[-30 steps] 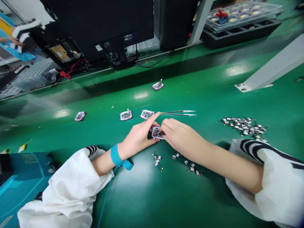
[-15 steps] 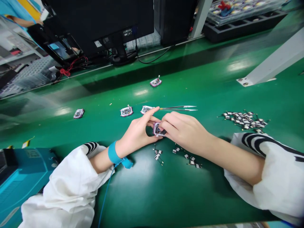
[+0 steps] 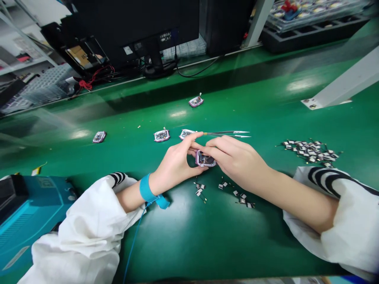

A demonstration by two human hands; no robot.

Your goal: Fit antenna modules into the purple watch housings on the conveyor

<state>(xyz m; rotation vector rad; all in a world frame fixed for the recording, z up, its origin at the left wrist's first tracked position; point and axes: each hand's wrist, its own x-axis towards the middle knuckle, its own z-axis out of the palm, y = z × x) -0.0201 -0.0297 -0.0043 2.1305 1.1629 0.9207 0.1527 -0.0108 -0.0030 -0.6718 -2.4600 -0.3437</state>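
Observation:
Between my hands is an open watch case (image 3: 205,159) with a purple rim and electronics showing inside. My left hand (image 3: 177,159) grips its left side, thumb at the lower edge and fingers at the upper edge. My right hand (image 3: 233,157) has its fingers closed at the case's right side; whether they pinch a small part there is hidden. Just beyond the fingers lie tweezers (image 3: 227,133) and a similar watch case (image 3: 186,134), partly covered by my left index finger. Small wired components (image 3: 200,191) are scattered on the near side, with more (image 3: 241,197) below my right hand.
More open watch cases lie at the left (image 3: 99,137), centre (image 3: 161,135) and back (image 3: 196,101). A pile of wired components (image 3: 310,152) is at the right. A monitor (image 3: 133,27), metal post (image 3: 343,83) and teal machine (image 3: 38,217) stand around the green bench (image 3: 189,244).
My right fingers have shifted right and up off the middle of the case, so more of its inside shows. The whole view has shifted slightly.

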